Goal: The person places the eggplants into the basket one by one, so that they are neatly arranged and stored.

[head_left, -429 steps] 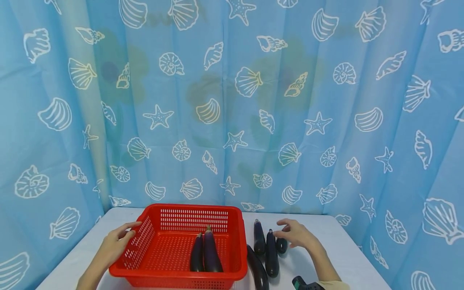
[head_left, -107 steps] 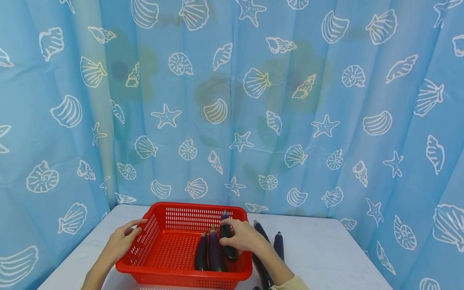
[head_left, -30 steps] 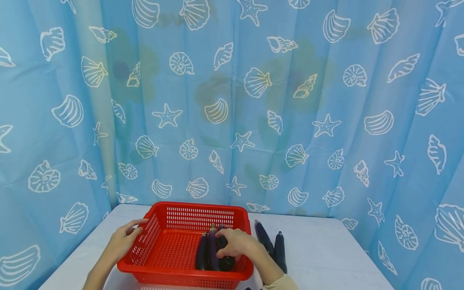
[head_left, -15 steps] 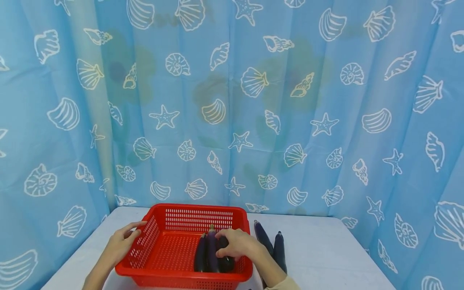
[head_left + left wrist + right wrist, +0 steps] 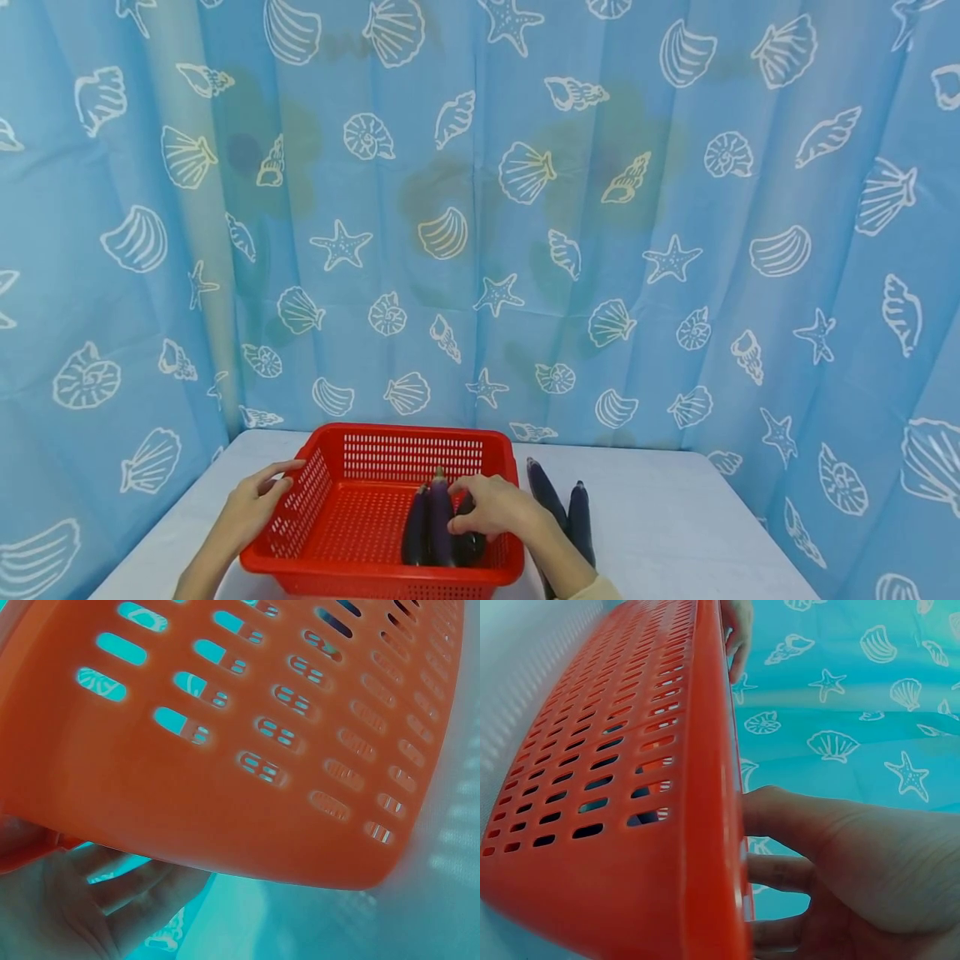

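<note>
A red perforated plastic basket (image 5: pixel 375 575) stands on the table. Two dark eggplants, the left one (image 5: pixel 416 529) and the middle one (image 5: pixel 441 521), lie side by side in its right half. A third eggplant (image 5: pixel 468 548) lies beside them, mostly covered by my right hand (image 5: pixel 491 506), whose thumb and fingers grip it low in the basket. In the right wrist view, the fingertips are hidden behind the basket's rim (image 5: pixel 712 780). My left hand (image 5: pixel 251 504) rests its relaxed fingers on the left rim; in the left wrist view its fingers (image 5: pixel 135 885) pass behind the basket wall.
Right of the basket, a slanting eggplant (image 5: pixel 546 492) lies on the white table (image 5: pixel 675 517), partly behind my right forearm. Another eggplant (image 5: pixel 581 518) lies next to it. A blue curtain (image 5: pixel 480 250) with white shells hangs behind and at the sides.
Earlier my right hand was over the eggplants on the table, then carried one over the basket's right side. It has since been lowered next to the other two. My left hand stays at the rim.
</note>
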The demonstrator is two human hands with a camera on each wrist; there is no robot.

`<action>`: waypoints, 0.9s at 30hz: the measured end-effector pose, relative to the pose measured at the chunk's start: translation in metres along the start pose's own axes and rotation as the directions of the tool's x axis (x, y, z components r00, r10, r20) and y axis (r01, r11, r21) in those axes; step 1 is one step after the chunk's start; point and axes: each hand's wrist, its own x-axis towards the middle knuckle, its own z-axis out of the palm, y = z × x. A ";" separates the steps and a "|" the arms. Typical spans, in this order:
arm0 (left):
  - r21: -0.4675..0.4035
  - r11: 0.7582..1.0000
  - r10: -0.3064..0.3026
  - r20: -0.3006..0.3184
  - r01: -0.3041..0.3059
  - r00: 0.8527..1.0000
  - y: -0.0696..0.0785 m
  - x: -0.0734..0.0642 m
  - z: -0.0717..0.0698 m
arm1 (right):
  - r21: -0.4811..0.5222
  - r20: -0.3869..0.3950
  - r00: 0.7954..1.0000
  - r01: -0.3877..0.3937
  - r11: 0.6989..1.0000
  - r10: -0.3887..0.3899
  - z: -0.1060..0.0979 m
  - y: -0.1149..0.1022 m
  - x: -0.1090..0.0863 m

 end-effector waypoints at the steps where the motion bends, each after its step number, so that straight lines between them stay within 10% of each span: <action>1: 0.002 1.000 0.001 0.001 -0.001 1.000 0.000 0.000 0.000 | 0.001 0.001 1.000 -0.001 1.000 0.001 0.000 0.000 0.000; 27: -0.021 1.000 0.005 0.012 -0.004 1.000 0.000 0.000 -0.001 | 0.063 -0.071 0.992 0.106 0.992 -0.102 -0.021 0.006 -0.016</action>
